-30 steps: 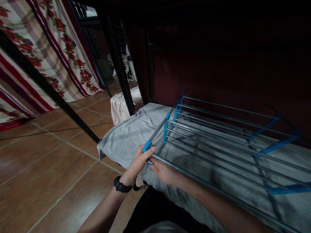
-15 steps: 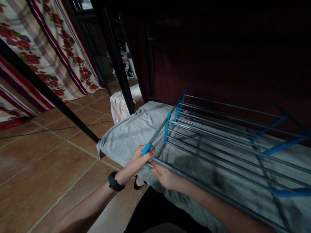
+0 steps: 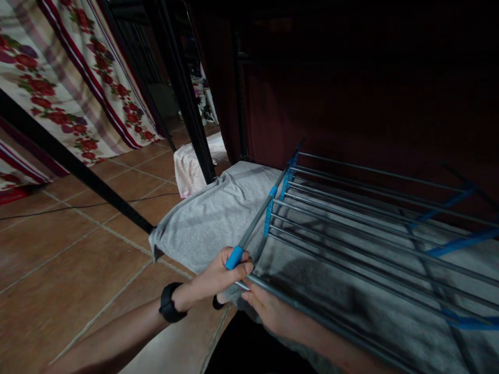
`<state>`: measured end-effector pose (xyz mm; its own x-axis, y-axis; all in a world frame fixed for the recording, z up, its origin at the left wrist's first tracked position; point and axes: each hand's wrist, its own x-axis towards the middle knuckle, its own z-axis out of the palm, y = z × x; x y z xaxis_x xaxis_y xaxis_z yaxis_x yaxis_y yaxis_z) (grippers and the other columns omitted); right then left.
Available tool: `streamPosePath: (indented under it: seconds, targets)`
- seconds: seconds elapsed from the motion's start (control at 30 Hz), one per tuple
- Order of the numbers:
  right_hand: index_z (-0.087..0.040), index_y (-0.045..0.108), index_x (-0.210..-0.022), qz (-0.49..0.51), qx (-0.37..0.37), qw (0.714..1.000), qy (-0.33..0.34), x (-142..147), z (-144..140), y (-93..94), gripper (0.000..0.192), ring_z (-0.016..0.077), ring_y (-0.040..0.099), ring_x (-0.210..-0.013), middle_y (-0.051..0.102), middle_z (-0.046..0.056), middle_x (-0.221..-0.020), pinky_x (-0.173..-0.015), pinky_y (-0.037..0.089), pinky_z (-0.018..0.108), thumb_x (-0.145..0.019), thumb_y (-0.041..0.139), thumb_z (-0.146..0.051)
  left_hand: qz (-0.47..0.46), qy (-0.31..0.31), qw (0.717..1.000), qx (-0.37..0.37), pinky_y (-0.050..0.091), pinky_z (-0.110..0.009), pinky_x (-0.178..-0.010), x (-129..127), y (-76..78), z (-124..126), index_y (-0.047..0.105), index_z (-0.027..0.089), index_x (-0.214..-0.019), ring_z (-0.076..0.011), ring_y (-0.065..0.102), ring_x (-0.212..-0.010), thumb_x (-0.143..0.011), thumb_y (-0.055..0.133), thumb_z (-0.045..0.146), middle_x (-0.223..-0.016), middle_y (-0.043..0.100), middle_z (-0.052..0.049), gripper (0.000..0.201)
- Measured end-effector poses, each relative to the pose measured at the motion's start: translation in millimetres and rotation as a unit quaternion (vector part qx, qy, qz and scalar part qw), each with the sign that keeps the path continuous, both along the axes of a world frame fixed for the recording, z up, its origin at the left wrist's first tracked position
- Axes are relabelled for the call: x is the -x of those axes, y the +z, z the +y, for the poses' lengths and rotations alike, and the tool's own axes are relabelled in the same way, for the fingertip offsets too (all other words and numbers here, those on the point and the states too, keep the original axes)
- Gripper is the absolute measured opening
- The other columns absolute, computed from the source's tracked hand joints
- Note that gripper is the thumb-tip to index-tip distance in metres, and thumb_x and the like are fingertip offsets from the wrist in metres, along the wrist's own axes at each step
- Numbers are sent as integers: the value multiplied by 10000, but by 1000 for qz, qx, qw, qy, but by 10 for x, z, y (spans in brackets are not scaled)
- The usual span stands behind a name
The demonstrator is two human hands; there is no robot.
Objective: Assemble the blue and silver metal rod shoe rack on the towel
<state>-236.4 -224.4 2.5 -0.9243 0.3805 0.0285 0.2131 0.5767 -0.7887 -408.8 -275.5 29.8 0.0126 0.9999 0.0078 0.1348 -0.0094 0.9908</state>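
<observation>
A clothes drying rack (image 3: 331, 205) with grey metal rods and blue plastic parts rests over a grey cloth. My left hand (image 3: 222, 274), with a black band on the wrist, is closed around its near left corner, where a blue plastic sleeve (image 3: 234, 257) covers the tube. Just right of it, my right hand (image 3: 265, 307) grips the rack's front tube from below. The two hands almost meet at the corner. Some of the right fingers are hidden under the tube and behind the left hand.
Grey cloth (image 3: 202, 223) covers the low surface beneath the rack. Dark metal posts (image 3: 187, 98) and a slanting bar (image 3: 78, 161) stand left. A floral curtain (image 3: 50, 88) hangs beyond a tiled floor (image 3: 58, 259) crossed by a thin cable (image 3: 97, 204). A dark red panel (image 3: 351, 109) closes the back.
The rack's near left corner has come slightly down and towards me, with both hands still on it. The view has shifted a little.
</observation>
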Motion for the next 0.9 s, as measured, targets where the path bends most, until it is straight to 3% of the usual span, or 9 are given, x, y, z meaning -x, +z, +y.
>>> streamPosePath:
  seconds: [0.27,0.43,0.57,0.7,0.9]
  targets:
    - [-266,558,-1363,-26,-21,999,-16,-38,-47,-6,436,224,628,-1100,681,44,-1205,-1056,445,333,-1007,350,-406,-7,-51,998,20,207,-238,-478,115,-55,-35,319,202,-606,-82,253,-532,-846,593,544,-574,280,59,500]
    - [-294,597,-1321,-14,-7,999,-44,-5,-81,-93,403,214,623,-1107,686,16,-1201,-1035,468,316,-1001,370,-383,-54,-69,994,72,304,-240,-527,110,173,-44,476,184,-724,-112,374,-595,-748,685,571,-653,411,27,441]
    - [-331,568,-1352,-23,1,1000,-14,-44,-15,30,400,190,661,-996,712,-17,-1133,-948,519,284,-1007,369,-367,-112,-62,989,70,396,-273,-621,62,278,-66,545,178,-831,-153,463,-682,-789,631,557,-733,490,-8,391]
    - [-333,553,-1363,-28,-1,1000,9,-84,55,169,397,192,653,-1027,700,-23,-1157,-960,515,302,-1005,381,-355,-156,-54,982,86,403,-266,-611,20,175,-73,547,180,-857,-141,457,-650,-804,642,435,-714,491,0,278]
    - [-296,575,-1349,-22,19,1000,8,-95,76,244,396,204,643,-1085,680,-1,-1215,-984,511,312,-984,428,-336,-189,-25,978,83,332,-245,-521,-3,6,-50,520,185,-806,-112,362,-557,-784,638,447,-620,428,29,289]
